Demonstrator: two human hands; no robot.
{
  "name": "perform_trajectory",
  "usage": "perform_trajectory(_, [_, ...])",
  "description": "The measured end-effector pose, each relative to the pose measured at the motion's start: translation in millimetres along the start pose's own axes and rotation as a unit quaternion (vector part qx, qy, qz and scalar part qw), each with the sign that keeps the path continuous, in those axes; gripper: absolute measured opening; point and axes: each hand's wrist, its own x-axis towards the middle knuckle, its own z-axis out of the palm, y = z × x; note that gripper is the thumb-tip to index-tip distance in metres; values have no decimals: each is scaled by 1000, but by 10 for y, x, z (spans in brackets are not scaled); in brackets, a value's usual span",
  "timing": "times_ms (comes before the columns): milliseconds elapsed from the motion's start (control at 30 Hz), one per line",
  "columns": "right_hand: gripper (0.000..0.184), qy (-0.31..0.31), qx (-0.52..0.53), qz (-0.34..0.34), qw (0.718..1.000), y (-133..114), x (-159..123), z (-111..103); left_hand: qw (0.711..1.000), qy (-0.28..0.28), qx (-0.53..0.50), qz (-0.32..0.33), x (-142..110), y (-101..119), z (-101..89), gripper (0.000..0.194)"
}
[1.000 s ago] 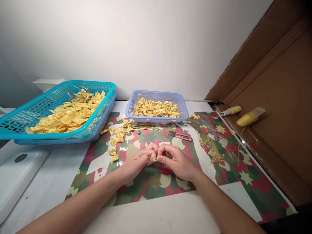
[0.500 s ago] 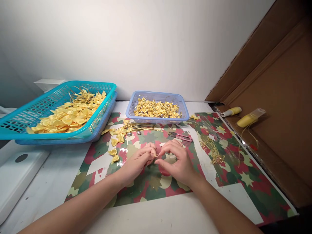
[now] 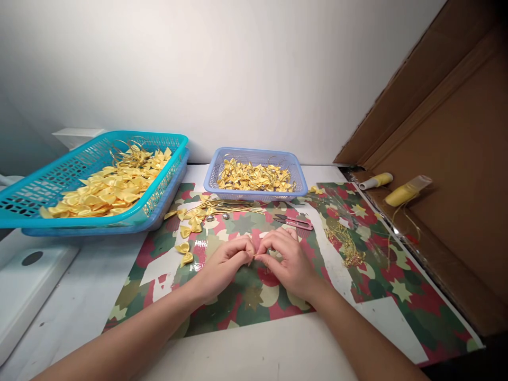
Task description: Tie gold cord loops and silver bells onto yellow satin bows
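Note:
My left hand (image 3: 228,264) is closed in a pinch over the patterned mat (image 3: 254,299). Its fingertips nearly meet those of my right hand (image 3: 288,262), which is pinched too. Between them shows a tiny bit of a gold cord (image 3: 255,256); the rest of it is hidden by the fingers. Beyond the hands lie several gold cords (image 3: 234,205), two small silver bells (image 3: 226,216) and red-handled thread snips (image 3: 296,223). Loose yellow satin bows (image 3: 186,254) are to the left of my left hand.
A turquoise basket (image 3: 180,140) heaped with yellow bows stands at the left, a smaller blue basket (image 3: 254,196) of bows with cords at the back. Tangled gold thread trimmings (image 3: 349,248) lie at the right, near two yellow thread spools (image 3: 405,193) by a cardboard wall (image 3: 448,159).
My right thumb and forefinger, which were apart, have come together at the cord beside my left fingertips. The things on the table have stayed put.

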Motion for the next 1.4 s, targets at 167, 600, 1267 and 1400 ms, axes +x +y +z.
perform_trajectory(167, [18, -39, -14, 10, 999, 37, 13, -39, 999, 3, 39, -20, -24, 59, -61, 32])
perform_trajectory(600, [17, -122, 50, 87, 987, 72, 24, -101, 999, 7, 39, 24, -11, 30, -184, 23])
perform_trajectory(1267, [21, -68, 334, 194, 920, 21, 96, 134, 997, -5, 53, 50, 24, 44, -105, 21])
perform_trajectory(1400, [20, -67, 419, 251, 870, 76, 89, 128, 998, 4, 50, 43, 37, 23, -131, 19])
